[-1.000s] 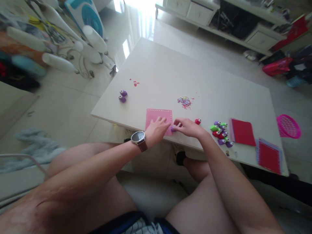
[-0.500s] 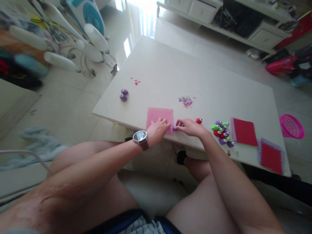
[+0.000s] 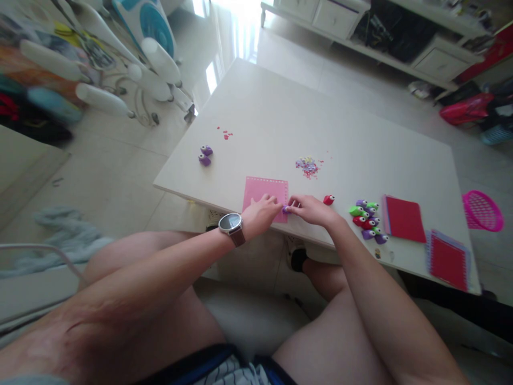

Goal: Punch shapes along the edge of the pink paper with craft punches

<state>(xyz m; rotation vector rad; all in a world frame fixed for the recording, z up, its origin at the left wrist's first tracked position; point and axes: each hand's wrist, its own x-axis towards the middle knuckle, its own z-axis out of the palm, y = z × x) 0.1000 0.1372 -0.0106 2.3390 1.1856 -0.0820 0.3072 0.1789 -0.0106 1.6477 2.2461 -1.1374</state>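
Note:
A pink sheet of paper (image 3: pixel 260 187) lies at the table's near edge, with small punched holes along its far and right edges. My left hand (image 3: pixel 261 212) rests on the sheet with its fingers spread. At the right edge of the paper is a small purple craft punch (image 3: pixel 285 209), gripped by the closed fingers of my right hand (image 3: pixel 308 208). The fingers partly hide this punch. Just beyond my right hand lies a red craft punch (image 3: pixel 328 199).
Several punches (image 3: pixel 366 220), stacked red paper (image 3: pixel 404 219) and punched red sheets (image 3: pixel 447 259) lie to the right. Confetti (image 3: pixel 308 167) is heaped mid-table, with red bits (image 3: pixel 225 133) farther left. Two purple punches (image 3: pixel 206 155) sit left. A pink basket (image 3: pixel 483 210) stands beyond the table (image 3: pixel 340 123).
The whole view has shifted slightly. Both hands stay in nearly the same place at the paper, and the purple punch remains at its right edge.

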